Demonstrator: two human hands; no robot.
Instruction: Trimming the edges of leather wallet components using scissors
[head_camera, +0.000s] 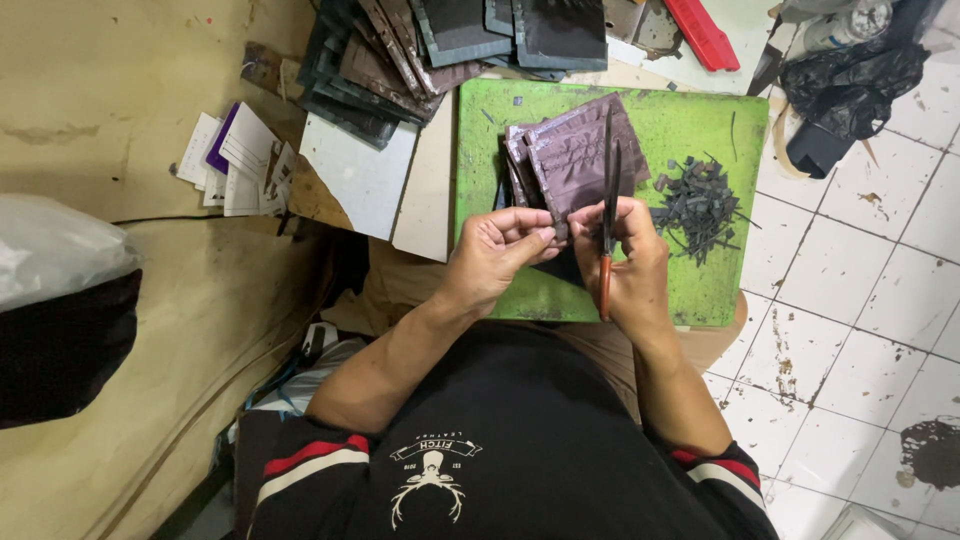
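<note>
Both fingers (535, 232) pinched, leather pieces (575, 155), scissors (607, 215)

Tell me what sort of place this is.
Probably a small leather-goods workshop: a green cutting mat with dark offcuts, stacked dark panels, and scissors trimming a brown piece.

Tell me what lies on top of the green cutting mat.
On the green cutting mat lie a fanned stack of dark leather pieces and a heap of dark offcuts. The left hand, right hand and scissors hide the mat beneath.
</note>
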